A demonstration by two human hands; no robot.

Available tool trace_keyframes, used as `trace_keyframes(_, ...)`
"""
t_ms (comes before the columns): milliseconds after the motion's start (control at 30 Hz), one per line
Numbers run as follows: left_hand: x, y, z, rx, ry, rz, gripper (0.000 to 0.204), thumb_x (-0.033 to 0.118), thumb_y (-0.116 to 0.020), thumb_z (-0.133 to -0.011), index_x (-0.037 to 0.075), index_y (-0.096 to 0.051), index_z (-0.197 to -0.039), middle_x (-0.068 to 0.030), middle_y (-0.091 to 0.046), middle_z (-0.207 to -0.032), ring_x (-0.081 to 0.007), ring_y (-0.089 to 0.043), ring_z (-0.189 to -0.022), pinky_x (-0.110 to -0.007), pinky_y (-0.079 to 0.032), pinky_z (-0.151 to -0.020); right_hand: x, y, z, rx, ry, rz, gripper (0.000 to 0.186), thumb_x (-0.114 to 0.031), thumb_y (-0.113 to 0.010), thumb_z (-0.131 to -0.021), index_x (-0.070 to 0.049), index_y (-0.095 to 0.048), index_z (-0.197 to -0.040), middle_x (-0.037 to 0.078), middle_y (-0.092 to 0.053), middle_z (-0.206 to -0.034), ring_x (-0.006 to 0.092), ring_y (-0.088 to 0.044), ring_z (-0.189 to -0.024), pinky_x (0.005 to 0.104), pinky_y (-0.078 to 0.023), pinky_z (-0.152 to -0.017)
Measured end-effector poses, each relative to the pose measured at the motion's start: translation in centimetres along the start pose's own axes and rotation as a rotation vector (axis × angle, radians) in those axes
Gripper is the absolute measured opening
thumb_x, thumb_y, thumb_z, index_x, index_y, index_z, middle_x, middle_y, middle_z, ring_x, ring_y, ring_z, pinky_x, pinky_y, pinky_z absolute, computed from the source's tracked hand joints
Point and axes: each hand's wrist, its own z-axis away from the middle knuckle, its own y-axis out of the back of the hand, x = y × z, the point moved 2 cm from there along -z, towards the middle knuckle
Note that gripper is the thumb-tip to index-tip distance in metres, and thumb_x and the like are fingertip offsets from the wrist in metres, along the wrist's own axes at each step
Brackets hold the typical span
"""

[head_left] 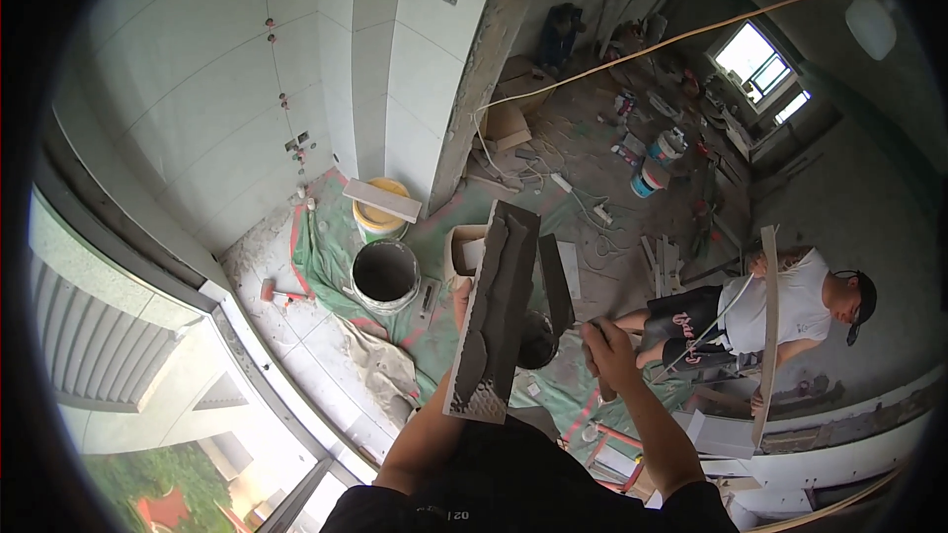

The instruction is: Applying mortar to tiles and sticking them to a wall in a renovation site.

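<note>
My left hand [461, 302] is closed around the edge of a long, narrow tile [491, 321], mostly hidden behind it. The tile is held up in front of me, tilted, with its back toward me. Dark grey mortar [494, 296] coats most of that back; the patterned lower end shows only a thin smear. My right hand [610, 357] grips the handle of a trowel [555, 286], whose dark rectangular blade stands just to the right of the tile, apart from it. Below the blade sits a small dark bucket [538, 341], partly hidden by the tile.
A bucket of dark mix [385, 274] stands at left on a green sheet [331, 262]. Behind it, a yellow-rimmed bucket [380, 217] carries a tile piece. A mallet [284, 293] lies near the window. At right a co-worker [780, 301] holds a long strip [769, 336].
</note>
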Motion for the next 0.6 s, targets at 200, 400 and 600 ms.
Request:
trace_keyframes(200,-0.7,-0.3,-0.3,0.304,-0.189,-0.022,0.072,0.054,-0.062,-0.11,0.003,-0.062,-0.162,-0.0166,-0.073,-0.155,-0.0324,-0.075,-0.135,-0.057,-0.053,-0.124,1.3,-4.6,7.3,-0.08,0.374,0.603,0.028,-0.03,-0.075,-0.113,-0.004,-0.068,-0.107,0.016,-0.072,-0.073,0.0369,-0.077,-0.067,0.0494,-0.056,-0.063)
trace_keyframes(400,0.4,0.0,-0.4,0.218,-0.174,-0.027,0.064,0.048,-0.057,-0.115,0.007,-0.062,-0.163,-0.011,-0.069,-0.164,-0.0271,-0.067,-0.15,-0.064,-0.035,-0.141,-2.2,5.1,6.3,-0.088,0.132,0.753,0.031,-0.032,-0.073,-0.115,-0.003,-0.069,-0.106,0.012,-0.07,-0.069,0.0287,-0.074,-0.062,0.044,-0.054,-0.06)
trace_keyframes(600,-2.6,-1.7,-0.2,0.257,-0.087,0.027,0.065,0.046,-0.053,-0.118,0.004,-0.057,-0.168,-0.0168,-0.065,-0.166,-0.0319,-0.065,-0.152,-0.064,-0.039,-0.139,-7.7,6.4,-3.2,-0.25,0.216,0.412,0.036,-0.033,-0.062,-0.122,0.0,-0.07,-0.111,0.003,-0.059,-0.067,0.0108,-0.053,-0.049,0.0348,-0.04,-0.048)
